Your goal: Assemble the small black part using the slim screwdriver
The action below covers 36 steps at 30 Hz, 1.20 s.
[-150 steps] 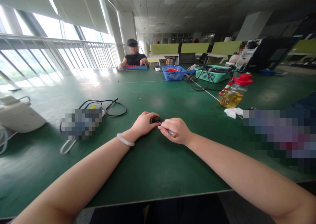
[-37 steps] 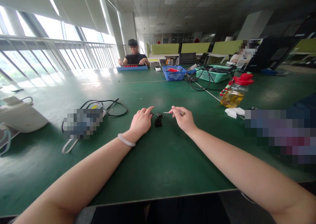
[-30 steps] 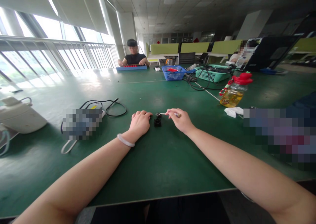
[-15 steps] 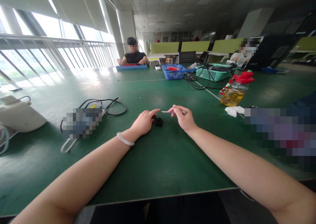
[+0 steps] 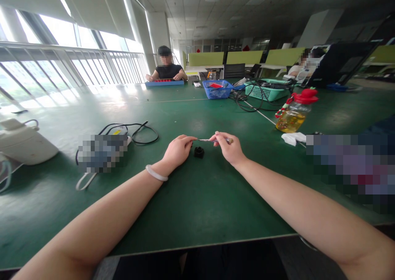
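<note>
A thin screwdriver-like tool point(image 5: 228, 141) lies level in the fingers of my right hand point(image 5: 230, 149), its metal shaft pointing left. The tip of that shaft reaches the fingertips of my left hand point(image 5: 179, 151), whose fingers are pressed together. Something small and dark shows under those fingers, too hidden to name. Just right of my left hand, a small black part point(image 5: 199, 152) rests on the green table point(image 5: 210, 206), touched by neither hand. A pale bracelet circles my left wrist.
A blurred device with a black cable point(image 5: 145, 142) and a white appliance point(image 5: 26, 144) are at left. Right stand a red-lidded bottle point(image 5: 291, 117) and white tissue point(image 5: 293, 138). Farther back are a blue basket point(image 5: 217, 91), a green basket point(image 5: 267, 91) and a person point(image 5: 168, 71).
My left hand has shifted slightly left, away from the small black part, which now shows apart from the fingers. My right hand with the tool has barely moved.
</note>
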Motion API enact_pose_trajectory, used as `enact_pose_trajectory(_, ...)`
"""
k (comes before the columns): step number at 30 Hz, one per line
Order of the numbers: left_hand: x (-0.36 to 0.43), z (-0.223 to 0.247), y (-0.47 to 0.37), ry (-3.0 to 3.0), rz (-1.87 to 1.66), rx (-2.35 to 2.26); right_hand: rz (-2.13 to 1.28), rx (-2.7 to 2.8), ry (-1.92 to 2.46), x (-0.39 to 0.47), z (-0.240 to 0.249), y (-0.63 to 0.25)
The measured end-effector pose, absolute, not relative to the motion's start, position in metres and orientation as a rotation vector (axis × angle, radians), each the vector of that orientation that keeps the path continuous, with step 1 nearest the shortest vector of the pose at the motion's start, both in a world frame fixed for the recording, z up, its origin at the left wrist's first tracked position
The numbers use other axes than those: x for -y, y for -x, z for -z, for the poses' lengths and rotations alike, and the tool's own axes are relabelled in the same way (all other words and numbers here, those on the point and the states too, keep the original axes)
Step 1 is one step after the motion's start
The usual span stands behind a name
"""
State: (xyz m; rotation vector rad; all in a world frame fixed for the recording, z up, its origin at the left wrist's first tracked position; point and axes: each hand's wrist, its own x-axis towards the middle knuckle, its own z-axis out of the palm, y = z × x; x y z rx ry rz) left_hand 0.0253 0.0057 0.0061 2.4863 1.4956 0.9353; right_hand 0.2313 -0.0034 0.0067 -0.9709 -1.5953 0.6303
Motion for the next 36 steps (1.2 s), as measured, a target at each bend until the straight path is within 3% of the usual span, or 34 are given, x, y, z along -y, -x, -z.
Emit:
enact_pose_trajectory(13, -0.018, 0.007, -0.026, -1.768, -1.227, -1.067, -0.642, 1.587, 0.968, 0.002, -0.005, -0.231)
enact_pose_trajectory(19, -0.016, 0.006, -0.025, -1.891, -1.239, -1.01, -0.63, 1.595, 0.978, 0.002, -0.005, -0.231)
enact_pose_trajectory(36, 0.002, -0.009, -0.029, -2.579, -0.86, -1.29, -0.628, 1.588, 0.99, 0.003, -0.006, -0.229)
